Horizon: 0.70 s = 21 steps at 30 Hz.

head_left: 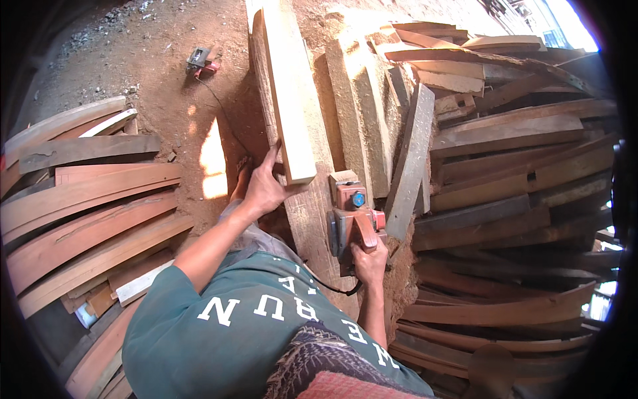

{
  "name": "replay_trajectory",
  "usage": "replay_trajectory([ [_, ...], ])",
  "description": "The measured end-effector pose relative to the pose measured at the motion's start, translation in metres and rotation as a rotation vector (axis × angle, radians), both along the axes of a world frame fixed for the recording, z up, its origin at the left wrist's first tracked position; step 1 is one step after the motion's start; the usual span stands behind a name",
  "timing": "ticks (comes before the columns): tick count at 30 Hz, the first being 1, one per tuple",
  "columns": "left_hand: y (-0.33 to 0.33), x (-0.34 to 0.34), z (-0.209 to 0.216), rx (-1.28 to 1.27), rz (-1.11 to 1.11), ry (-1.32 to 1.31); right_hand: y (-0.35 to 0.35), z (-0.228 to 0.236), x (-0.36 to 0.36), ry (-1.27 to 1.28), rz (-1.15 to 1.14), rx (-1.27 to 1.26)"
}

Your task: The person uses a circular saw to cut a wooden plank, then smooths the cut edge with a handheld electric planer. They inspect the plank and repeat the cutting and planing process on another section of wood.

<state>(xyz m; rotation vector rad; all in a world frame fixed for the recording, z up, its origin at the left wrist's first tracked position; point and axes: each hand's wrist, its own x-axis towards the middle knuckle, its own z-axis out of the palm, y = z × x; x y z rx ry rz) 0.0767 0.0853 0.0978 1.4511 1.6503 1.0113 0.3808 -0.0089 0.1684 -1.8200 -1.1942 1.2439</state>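
Note:
A pale, planed wooden beam [287, 93] lies lengthwise ahead of me on a rougher, dust-covered plank [311, 229]. My left hand [264, 191] grips the beam's near end, its index finger along the left side and the thumb by the end face. Lower right, my right hand [371, 263] is closed around the rear handle of a red and black electric planer [354, 225] with a blue knob. The planer sits to the right of the beam, apart from it. A black cord [332, 288] runs from the planer toward my body.
Curved timbers [93, 196] are stacked at left; a large pile of curved boards [512, 193] fills the right. Rough beams [355, 106] and a grey board [411, 159] lean beside the plank. Another corded power tool [201, 63] rests on the dirt floor [146, 73].

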Motion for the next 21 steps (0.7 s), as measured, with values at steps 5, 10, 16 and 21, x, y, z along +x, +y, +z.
replay_trajectory([
  [5,0.059,-0.036,0.138,0.064,0.100,-0.283,0.011,-0.007,0.002,0.055,0.060,-0.008],
  [10,0.087,-0.049,0.179,0.120,0.151,-0.418,0.011,-0.015,-0.005,0.117,0.086,-0.069],
  [16,0.096,-0.055,0.180,0.238,0.136,-0.518,0.013,-0.013,-0.017,0.012,0.176,-0.083],
  [21,0.101,-0.061,0.179,0.241,0.150,-0.499,0.007,-0.017,-0.021,0.035,0.123,-0.140],
])
